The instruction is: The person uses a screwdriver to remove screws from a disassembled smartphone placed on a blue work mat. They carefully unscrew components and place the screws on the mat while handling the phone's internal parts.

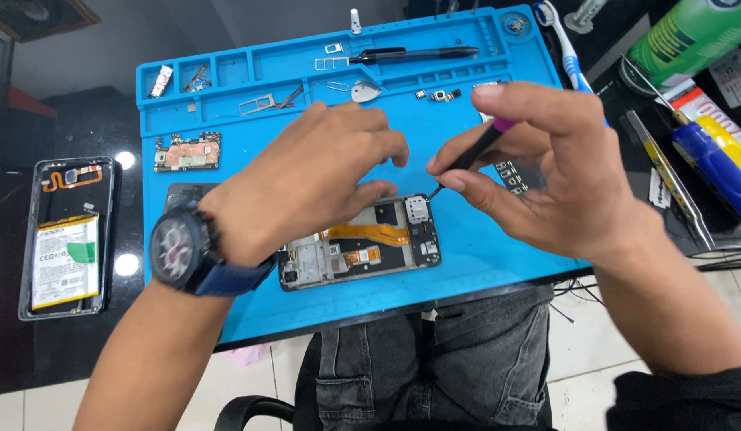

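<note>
One opened phone (362, 247), perhaps two hands.

Blue mat (498, 247) on black table (67, 351)

A phone repair bench — blue work mat (482, 255), loose circuit board (187, 152), opened phone (362, 243).

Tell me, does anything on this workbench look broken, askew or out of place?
The opened black phone frame on the blue silicone work mat has its orange ribbon cable exposed. Its green circuit board lies apart on the mat, and a phone back shell with battery sits off the mat. A blue-and-white toothbrush lies among the tools.
</note>
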